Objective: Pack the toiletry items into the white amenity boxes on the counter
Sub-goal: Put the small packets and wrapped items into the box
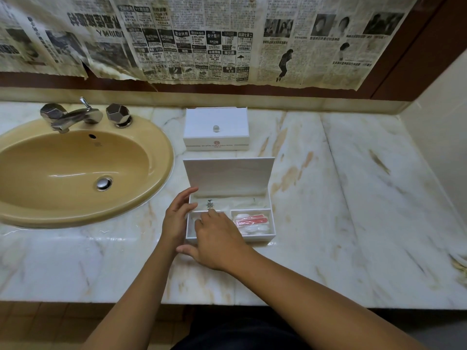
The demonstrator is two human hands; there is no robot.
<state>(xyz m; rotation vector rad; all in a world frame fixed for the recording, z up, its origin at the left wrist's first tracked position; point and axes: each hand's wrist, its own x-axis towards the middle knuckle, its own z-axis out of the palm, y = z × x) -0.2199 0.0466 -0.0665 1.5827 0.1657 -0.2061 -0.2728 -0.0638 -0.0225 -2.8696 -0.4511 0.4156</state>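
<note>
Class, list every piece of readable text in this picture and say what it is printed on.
"RM299": in a newspaper advert box on the wall.
"4000++": in another newspaper advert.
Closed box front: a red emblem and one printed line, too blurred to read.
Sink: a small maker's mark, unreadable.
Remaining newsprint: too small or blurred to read.

Before you, the newspaper sheets (202,39) covering the wall carry Chinese print; one advertisement reads "RM299", another "4000++". The closed white box (216,133) bears a red crest and small lettering on its front, too blurred to read.
</note>
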